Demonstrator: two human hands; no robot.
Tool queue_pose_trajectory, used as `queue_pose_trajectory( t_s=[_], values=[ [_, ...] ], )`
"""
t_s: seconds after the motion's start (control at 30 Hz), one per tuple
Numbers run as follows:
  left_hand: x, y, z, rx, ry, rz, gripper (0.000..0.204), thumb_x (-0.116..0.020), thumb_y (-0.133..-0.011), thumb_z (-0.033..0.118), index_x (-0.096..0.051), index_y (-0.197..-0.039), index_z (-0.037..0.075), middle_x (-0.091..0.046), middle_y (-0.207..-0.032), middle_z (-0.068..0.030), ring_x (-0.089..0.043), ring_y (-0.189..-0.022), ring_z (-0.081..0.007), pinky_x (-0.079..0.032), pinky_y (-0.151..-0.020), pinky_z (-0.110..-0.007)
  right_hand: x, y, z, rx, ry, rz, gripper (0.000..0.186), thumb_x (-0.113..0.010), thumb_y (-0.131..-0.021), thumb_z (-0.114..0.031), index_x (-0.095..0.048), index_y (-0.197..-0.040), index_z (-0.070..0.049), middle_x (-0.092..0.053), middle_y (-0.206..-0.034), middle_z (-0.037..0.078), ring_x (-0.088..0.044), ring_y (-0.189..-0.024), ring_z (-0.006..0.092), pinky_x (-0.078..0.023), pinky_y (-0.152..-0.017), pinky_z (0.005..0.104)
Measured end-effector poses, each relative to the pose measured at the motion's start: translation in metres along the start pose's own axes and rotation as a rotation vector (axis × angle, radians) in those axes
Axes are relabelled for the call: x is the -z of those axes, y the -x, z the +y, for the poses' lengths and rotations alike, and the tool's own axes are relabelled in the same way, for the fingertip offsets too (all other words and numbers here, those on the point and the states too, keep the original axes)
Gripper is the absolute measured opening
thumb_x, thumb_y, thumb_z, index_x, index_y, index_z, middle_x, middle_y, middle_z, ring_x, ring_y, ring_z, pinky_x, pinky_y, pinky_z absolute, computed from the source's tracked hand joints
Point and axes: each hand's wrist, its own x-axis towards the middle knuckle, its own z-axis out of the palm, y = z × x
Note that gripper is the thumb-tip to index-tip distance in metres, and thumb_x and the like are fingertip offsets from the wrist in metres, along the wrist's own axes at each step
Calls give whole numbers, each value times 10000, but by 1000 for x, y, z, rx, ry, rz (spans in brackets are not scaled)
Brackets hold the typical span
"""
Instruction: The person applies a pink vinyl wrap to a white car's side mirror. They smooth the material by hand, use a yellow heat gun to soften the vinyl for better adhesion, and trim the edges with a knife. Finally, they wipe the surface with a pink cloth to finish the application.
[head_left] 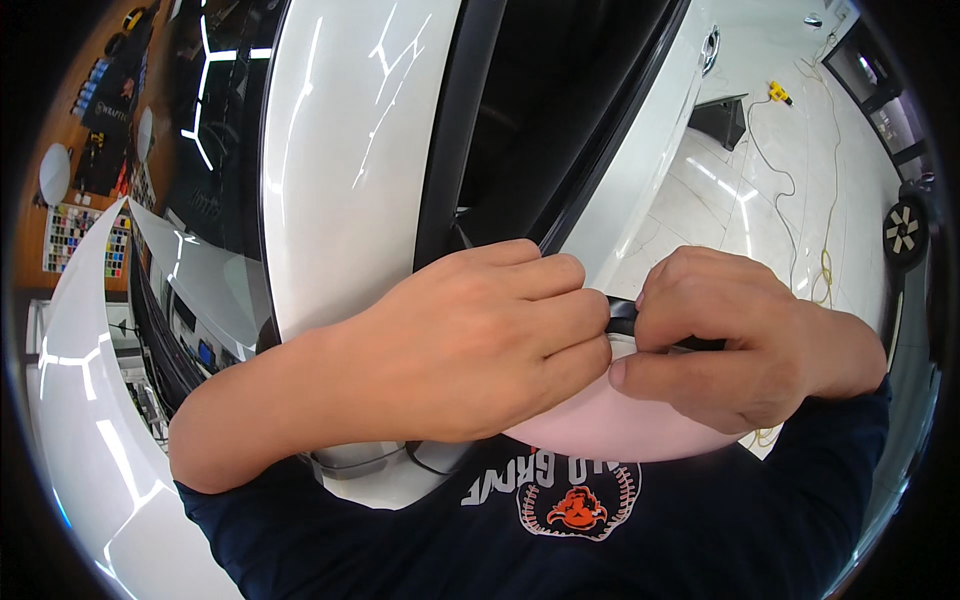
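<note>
Both my hands meet over a smooth, pale pink rounded piece (640, 420) beside a white car, close to my chest. It looks like a side mirror cover. My left hand (490, 340) is closed, with its fingers bent down and the tips hidden at the piece's upper edge. Facing it, my right hand (735, 340) is curled, with thumb and forefinger drawn together at the same edge. A glossy black part (621, 316) shows in the narrow gap between the hands. What the fingers pinch, if anything, is hidden.
Ahead are the car's white roof (350, 150), dark side window (550, 100) and white door (640, 160). On the right floor lie a yellow power tool (779, 92), a yellow cord (826, 270) and a dark box (725, 122). A colour-swatch board (85, 240) hangs far left.
</note>
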Motion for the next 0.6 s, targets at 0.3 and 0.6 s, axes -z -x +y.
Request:
queue_pose_trajectory(
  t_s=[0.3,0.6],
  values=[
    [-5,13,23,266,-15,171,224,-745,-751,84,-641,-937,16,-577,-870,-109,-602,-800,-289,-502,-679,-371,2,-2,-5,-65,-29,-27,249,-704,-706,87,-725,-935,-8,-587,-865,95,-588,-709,238,-495,-632,330],
    [-1,27,80,783,100,94,417,-786,-782,147,-604,-1126,-2,-586,-999,-143,-612,-856,-335,-518,-753,-399,41,-36,17,-83,-277,-323,179,-655,-832,-9,-704,-1004,-19,-617,-935,120,-625,-832,281,-505,-701,363]
  ],
)
